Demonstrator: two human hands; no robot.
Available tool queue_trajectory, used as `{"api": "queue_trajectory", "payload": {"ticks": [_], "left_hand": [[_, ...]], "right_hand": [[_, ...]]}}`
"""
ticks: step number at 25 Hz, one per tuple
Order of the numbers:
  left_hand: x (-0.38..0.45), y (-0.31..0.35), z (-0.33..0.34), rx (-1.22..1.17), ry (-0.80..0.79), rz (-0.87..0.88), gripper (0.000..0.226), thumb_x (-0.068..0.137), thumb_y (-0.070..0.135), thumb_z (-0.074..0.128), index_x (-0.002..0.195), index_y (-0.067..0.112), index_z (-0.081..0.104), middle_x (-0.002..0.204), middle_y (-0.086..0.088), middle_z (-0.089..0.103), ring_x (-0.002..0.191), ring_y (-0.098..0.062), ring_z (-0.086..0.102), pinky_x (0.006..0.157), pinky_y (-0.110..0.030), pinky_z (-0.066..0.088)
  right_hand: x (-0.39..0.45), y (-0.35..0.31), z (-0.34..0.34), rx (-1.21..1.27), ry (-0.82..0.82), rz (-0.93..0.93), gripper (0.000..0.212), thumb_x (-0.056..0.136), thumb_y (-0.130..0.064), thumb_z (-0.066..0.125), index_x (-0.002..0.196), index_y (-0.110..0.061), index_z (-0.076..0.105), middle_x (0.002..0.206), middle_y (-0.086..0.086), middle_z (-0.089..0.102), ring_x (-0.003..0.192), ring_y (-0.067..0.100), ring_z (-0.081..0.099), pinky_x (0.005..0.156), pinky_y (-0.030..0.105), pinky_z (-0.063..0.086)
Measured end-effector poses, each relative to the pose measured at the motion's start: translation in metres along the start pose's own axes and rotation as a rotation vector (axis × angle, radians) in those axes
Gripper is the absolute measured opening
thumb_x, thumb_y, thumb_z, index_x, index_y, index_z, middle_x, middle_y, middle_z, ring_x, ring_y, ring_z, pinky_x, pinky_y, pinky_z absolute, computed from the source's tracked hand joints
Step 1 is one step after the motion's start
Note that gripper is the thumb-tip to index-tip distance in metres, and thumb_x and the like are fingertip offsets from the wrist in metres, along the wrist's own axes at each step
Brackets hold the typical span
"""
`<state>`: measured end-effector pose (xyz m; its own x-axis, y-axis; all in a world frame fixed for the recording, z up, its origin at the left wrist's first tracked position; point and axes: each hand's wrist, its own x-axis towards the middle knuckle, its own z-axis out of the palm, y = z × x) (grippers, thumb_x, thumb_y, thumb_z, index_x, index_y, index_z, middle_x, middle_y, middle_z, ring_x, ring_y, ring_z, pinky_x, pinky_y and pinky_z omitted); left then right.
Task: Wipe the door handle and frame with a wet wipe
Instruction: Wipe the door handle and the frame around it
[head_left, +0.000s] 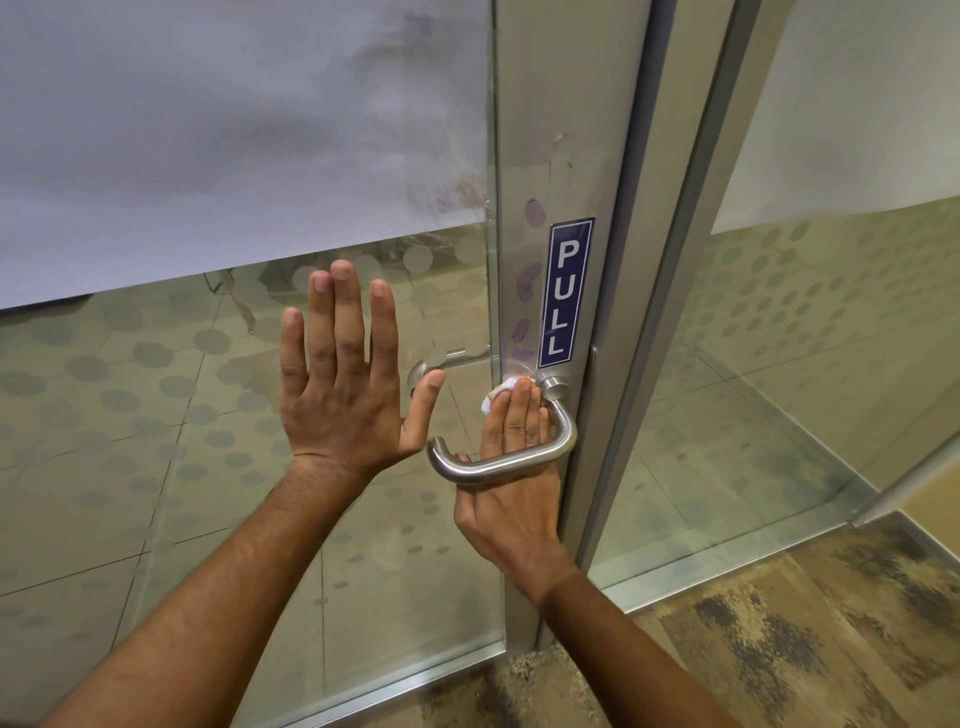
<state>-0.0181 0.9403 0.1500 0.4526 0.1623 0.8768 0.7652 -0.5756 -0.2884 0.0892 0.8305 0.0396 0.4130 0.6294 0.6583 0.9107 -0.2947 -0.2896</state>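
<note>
A curved steel door handle (563, 439) juts from the grey metal door frame (571, 130) just below a blue PULL sticker (564, 293). My right hand (511, 499) reaches up behind the handle's bar, its flat fingers pressing a crumpled white wet wipe (501, 391) against the frame beside the handle's round base. My left hand (345, 379) lies flat on the glass door panel (156, 415), fingers spread, holding nothing. Purple smudges mark the frame left of the sticker.
A second glass panel (779, 389) with a dotted film stands to the right, behind a grey post (691, 260). Mottled brown carpet (805, 634) covers the floor on my side. Frosted film covers the door's upper glass.
</note>
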Motion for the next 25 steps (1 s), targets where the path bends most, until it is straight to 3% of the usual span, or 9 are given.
{"api": "queue_trajectory", "payload": {"ticks": [5, 11, 16, 21, 23, 25], "left_hand": [[0.001, -0.001, -0.001, -0.002, -0.002, 0.002, 0.089, 0.093, 0.058, 0.045, 0.155, 0.001, 0.015, 0.156, -0.024, 0.008, 0.153, -0.025, -0.02, 0.125, -0.043, -0.006], [0.001, 0.0, -0.002, -0.019, -0.013, -0.002, 0.09, 0.093, 0.058, 0.046, 0.155, 0.001, 0.015, 0.156, -0.024, 0.011, 0.153, -0.025, -0.02, 0.125, -0.043, -0.007], [0.001, 0.0, -0.003, -0.014, -0.017, -0.004, 0.09, 0.092, 0.058, 0.048, 0.154, 0.0, 0.017, 0.155, -0.024, 0.011, 0.152, -0.025, -0.021, 0.124, -0.043, -0.008], [0.002, -0.001, -0.003, -0.019, -0.024, -0.008, 0.09, 0.093, 0.058, 0.046, 0.154, 0.0, 0.016, 0.155, -0.024, 0.011, 0.152, -0.024, -0.022, 0.124, -0.042, -0.008], [0.001, 0.0, -0.002, -0.023, -0.023, -0.008, 0.09, 0.093, 0.058, 0.046, 0.154, 0.001, 0.015, 0.155, -0.024, 0.011, 0.152, -0.024, -0.022, 0.124, -0.043, -0.007], [0.001, 0.0, -0.003, -0.017, -0.023, -0.01, 0.09, 0.093, 0.059, 0.047, 0.154, 0.001, 0.014, 0.155, -0.024, 0.011, 0.152, -0.024, -0.021, 0.124, -0.043, -0.006]], "right_hand": [[-0.035, 0.012, 0.002, -0.075, -0.075, -0.015, 0.093, 0.088, -0.031, 0.058, 0.153, -0.002, -0.001, 0.162, 0.016, -0.003, 0.15, 0.03, -0.004, 0.122, 0.042, 0.003], [-0.008, 0.005, 0.002, -0.053, -0.016, 0.025, 0.087, 0.086, -0.03, 0.044, 0.154, -0.005, -0.004, 0.163, 0.013, -0.011, 0.151, 0.029, -0.004, 0.121, 0.045, -0.004], [-0.046, 0.019, 0.008, -0.138, -0.153, 0.023, 0.087, 0.085, -0.031, 0.06, 0.155, -0.011, 0.011, 0.161, 0.005, 0.006, 0.15, 0.022, 0.001, 0.12, 0.041, -0.012], [-0.019, 0.012, 0.008, -0.057, -0.037, 0.014, 0.08, 0.087, -0.021, 0.041, 0.155, -0.006, 0.003, 0.164, 0.012, -0.002, 0.151, 0.028, 0.0, 0.121, 0.045, -0.009], [-0.021, 0.014, 0.007, -0.078, -0.003, 0.002, 0.081, 0.086, -0.017, 0.042, 0.155, -0.008, 0.002, 0.163, 0.013, 0.007, 0.151, 0.028, 0.0, 0.121, 0.045, -0.004], [-0.031, 0.019, 0.006, -0.104, -0.037, -0.006, 0.083, 0.083, -0.015, 0.058, 0.154, -0.011, 0.016, 0.158, 0.013, 0.029, 0.149, 0.025, 0.012, 0.119, 0.048, 0.007]]}}
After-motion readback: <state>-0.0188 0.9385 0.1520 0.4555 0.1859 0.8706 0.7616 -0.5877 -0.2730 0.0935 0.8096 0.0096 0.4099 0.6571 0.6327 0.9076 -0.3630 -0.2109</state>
